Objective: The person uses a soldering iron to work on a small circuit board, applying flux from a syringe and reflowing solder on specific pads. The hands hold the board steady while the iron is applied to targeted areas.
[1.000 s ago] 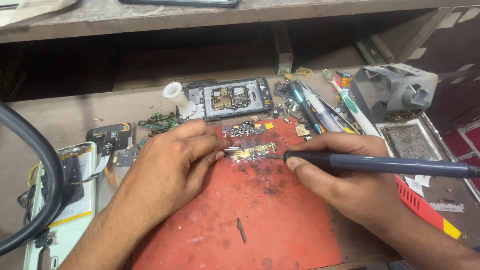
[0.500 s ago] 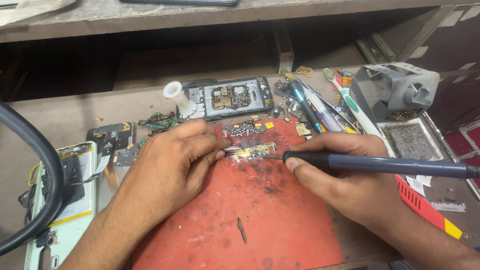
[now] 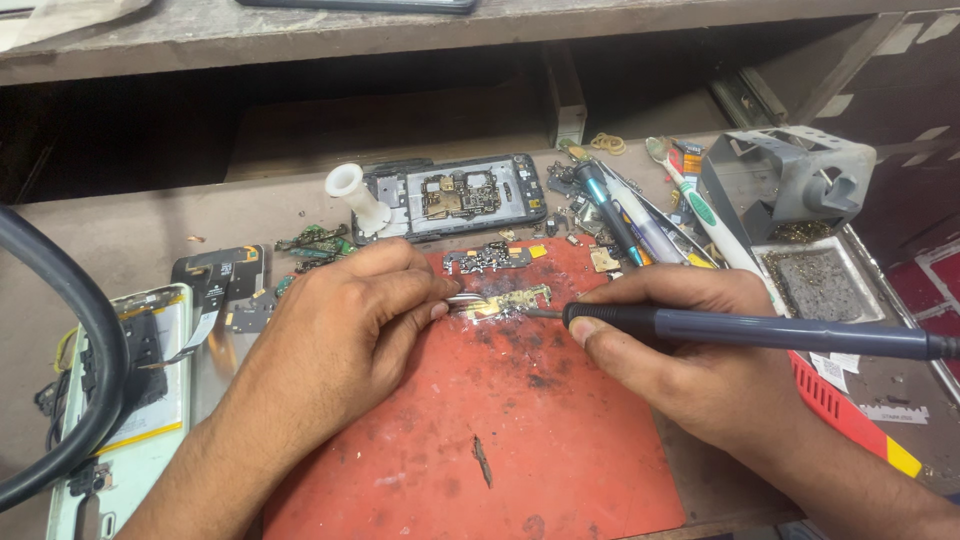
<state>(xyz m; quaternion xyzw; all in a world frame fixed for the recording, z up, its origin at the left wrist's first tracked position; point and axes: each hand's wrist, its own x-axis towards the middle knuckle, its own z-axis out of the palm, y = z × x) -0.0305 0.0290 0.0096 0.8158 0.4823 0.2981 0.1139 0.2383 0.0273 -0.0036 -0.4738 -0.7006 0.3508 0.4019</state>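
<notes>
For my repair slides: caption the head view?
Left hand tweezers a small board; right hand holds a soldering iron.

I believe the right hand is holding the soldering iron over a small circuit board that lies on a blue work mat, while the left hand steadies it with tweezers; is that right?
Nearly: the mat is red, not blue, as the head view shows. The rest holds: the right hand holds the soldering iron at the small circuit board, and the left hand steadies it with tweezers.
</notes>
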